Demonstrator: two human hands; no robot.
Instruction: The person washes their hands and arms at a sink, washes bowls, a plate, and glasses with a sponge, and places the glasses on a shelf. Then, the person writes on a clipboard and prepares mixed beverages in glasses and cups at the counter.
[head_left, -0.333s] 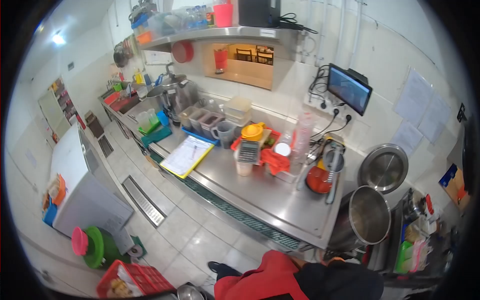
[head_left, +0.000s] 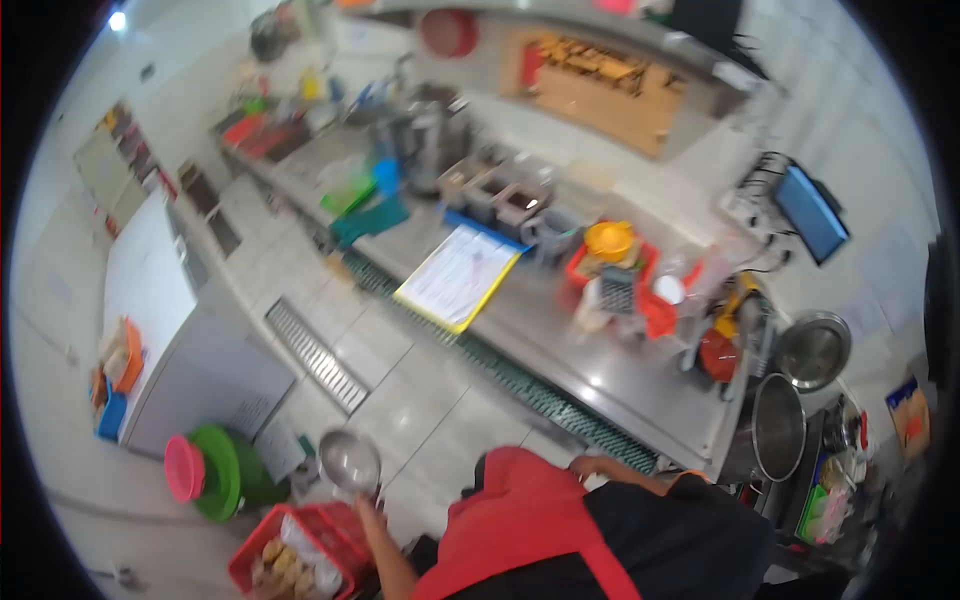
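Note:
My left hand [head_left: 369, 508] reaches out at the lower left, its fingers at the near rim of a round metal bowl [head_left: 350, 461]. The bowl is tilted so its inside faces up toward me. Just below it stands a red plastic crate [head_left: 343, 530] with yellowish, potato-like lumps [head_left: 283, 571] and a white bag inside. My right hand [head_left: 586, 467] is in front of my red apron, near the counter's front edge. Its fingers are small and blurred; a pale patch shows beneath it, which I cannot make out.
On the steel counter [head_left: 540, 335] lie a clipboard with papers [head_left: 460, 277], several containers, a calculator [head_left: 617, 290] and a red basket [head_left: 580, 270]. A large pot [head_left: 778, 428] stands at the right end. A green bin [head_left: 222, 478] and white freezer [head_left: 150, 300] stand left.
The metal bowl has risen from the bottom edge beside the crate, with my left hand now at its rim. My right hand has come into view. The camera view has turned left and down.

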